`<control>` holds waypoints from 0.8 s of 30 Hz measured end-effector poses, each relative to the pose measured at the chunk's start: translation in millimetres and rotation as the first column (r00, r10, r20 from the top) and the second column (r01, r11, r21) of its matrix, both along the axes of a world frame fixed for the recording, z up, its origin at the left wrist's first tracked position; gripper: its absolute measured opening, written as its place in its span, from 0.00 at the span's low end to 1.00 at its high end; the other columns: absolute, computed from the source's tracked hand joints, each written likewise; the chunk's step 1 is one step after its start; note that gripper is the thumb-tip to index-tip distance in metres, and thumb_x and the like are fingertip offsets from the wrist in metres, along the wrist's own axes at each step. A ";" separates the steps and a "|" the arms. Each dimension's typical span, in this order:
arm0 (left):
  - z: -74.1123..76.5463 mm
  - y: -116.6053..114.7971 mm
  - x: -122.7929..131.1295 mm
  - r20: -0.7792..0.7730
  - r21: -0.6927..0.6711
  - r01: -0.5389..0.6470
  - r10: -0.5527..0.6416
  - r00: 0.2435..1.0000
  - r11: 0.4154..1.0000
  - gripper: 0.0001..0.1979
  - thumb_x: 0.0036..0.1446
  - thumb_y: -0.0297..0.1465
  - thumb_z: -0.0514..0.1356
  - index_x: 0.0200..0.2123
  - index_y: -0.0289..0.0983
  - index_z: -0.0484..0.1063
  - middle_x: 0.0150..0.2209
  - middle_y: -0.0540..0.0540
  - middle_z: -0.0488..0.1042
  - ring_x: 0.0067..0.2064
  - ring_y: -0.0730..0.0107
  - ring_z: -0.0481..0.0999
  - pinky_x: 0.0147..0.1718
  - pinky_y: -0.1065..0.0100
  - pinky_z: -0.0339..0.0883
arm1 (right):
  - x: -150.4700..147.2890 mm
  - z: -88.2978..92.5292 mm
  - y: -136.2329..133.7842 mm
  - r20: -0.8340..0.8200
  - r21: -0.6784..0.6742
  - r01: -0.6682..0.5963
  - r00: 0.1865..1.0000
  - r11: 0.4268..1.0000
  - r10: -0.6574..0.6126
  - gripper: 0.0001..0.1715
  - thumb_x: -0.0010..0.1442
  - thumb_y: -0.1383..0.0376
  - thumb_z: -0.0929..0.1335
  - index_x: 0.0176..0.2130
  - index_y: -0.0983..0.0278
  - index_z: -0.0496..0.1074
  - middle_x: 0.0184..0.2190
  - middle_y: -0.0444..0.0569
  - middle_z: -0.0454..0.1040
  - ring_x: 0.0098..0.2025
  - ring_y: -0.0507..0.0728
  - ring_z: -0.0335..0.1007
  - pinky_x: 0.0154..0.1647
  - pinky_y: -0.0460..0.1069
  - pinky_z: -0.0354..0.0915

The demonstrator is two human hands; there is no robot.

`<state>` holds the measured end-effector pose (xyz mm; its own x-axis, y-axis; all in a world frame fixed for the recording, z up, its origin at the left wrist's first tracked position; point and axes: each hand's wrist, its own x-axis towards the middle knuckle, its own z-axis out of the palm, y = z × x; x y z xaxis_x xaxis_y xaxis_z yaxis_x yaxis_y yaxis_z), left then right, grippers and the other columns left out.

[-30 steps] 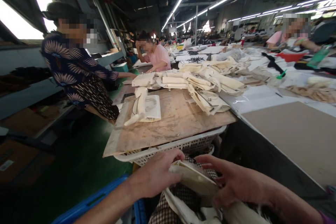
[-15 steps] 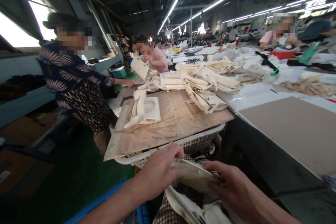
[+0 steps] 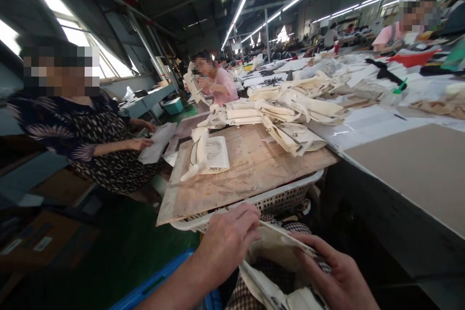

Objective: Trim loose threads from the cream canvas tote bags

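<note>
On my lap lies a cream handbag [image 3: 278,241], its mouth spread apart. My left hand [image 3: 230,235] is closed on the left end of its upper edge, fingertips partly hidden behind the panel. The same panel's right side is pinched by my right hand [image 3: 329,264], with the thumb inside the opening and the fingers along the outer edge. Checked cloth [image 3: 241,286] covers my legs under the bag. The bag's lower part runs out of the picture.
Ahead, a worn wooden board [image 3: 232,189] rests over a white plastic basket [image 3: 261,203]. A cream bag [image 3: 214,152] and a pile of similar bags [image 3: 283,106] lie on it. A blue crate [image 3: 156,281] is at lower left. One co-worker [image 3: 109,150] stands left; another [image 3: 221,82] handles a bag.
The co-worker at left has turned toward me and now holds a pale sheet. My hands keep their hold on the bag, its panel raised a little more upright. The view has shifted slightly.
</note>
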<state>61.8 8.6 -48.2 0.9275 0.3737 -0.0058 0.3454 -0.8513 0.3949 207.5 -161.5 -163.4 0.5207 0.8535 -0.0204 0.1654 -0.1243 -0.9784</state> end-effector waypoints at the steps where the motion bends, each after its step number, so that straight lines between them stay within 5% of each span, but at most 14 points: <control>1: 1.3 0.2 2.2 -0.018 0.020 0.007 -0.007 1.000 1.000 0.04 0.60 0.25 0.58 0.34 0.39 0.69 0.45 0.49 0.75 0.44 0.66 0.75 0.42 0.67 0.67 | 0.4 0.2 -0.1 0.006 -0.001 -0.001 1.000 1.000 0.001 0.21 0.62 0.51 0.67 0.47 0.60 0.76 0.46 0.51 0.80 0.46 0.62 0.77 0.48 0.48 0.71; 7: 3.0 4.9 14.4 -0.069 0.021 0.061 -0.060 0.996 0.998 0.06 0.57 0.23 0.62 0.29 0.37 0.70 0.42 0.52 0.75 0.42 0.67 0.75 0.39 0.68 0.65 | -0.7 13.8 1.2 -0.018 0.036 0.037 0.999 0.999 -0.036 0.17 0.62 0.54 0.67 0.44 0.61 0.77 0.44 0.50 0.80 0.47 0.61 0.76 0.48 0.48 0.70; 12: -2.3 7.1 16.6 0.038 -0.083 0.071 -0.068 0.997 0.994 0.05 0.59 0.23 0.60 0.32 0.38 0.73 0.49 0.51 0.74 0.49 0.66 0.74 0.47 0.66 0.64 | 2.3 22.9 2.5 -0.011 0.024 -0.009 1.000 1.000 0.009 0.17 0.64 0.55 0.65 0.45 0.62 0.76 0.43 0.50 0.80 0.49 0.61 0.74 0.49 0.49 0.69; 16: 0.4 7.0 18.9 0.076 -0.247 0.047 -0.029 0.997 0.968 0.08 0.56 0.21 0.60 0.27 0.37 0.73 0.42 0.51 0.75 0.45 0.69 0.74 0.45 0.69 0.65 | 5.3 24.6 2.5 -0.053 0.025 -0.021 0.998 0.999 0.022 0.16 0.64 0.56 0.65 0.46 0.62 0.75 0.46 0.50 0.78 0.48 0.60 0.74 0.49 0.49 0.68; 20: 2.4 10.1 17.8 0.132 -0.394 0.158 -0.115 0.985 0.905 0.09 0.57 0.23 0.60 0.25 0.37 0.73 0.43 0.51 0.74 0.44 0.72 0.74 0.45 0.72 0.66 | 8.8 31.4 2.0 -0.102 0.018 -0.054 0.993 0.998 0.055 0.16 0.65 0.57 0.65 0.47 0.62 0.75 0.44 0.48 0.79 0.44 0.58 0.74 0.45 0.48 0.68; 24: -0.7 12.8 14.6 0.165 -0.403 0.242 -0.190 0.968 0.883 0.08 0.58 0.25 0.60 0.27 0.37 0.74 0.45 0.49 0.74 0.46 0.70 0.75 0.47 0.71 0.66 | 13.5 32.0 1.0 -0.128 0.016 -0.071 0.989 0.997 0.073 0.17 0.65 0.57 0.65 0.48 0.61 0.75 0.43 0.48 0.80 0.43 0.58 0.75 0.44 0.48 0.69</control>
<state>76.4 21.4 -49.0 0.9885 0.1515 -0.0027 0.1013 -0.6476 0.7553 221.0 -160.5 -131.4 0.4515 0.8893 -0.0730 0.0470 -0.1054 -0.9933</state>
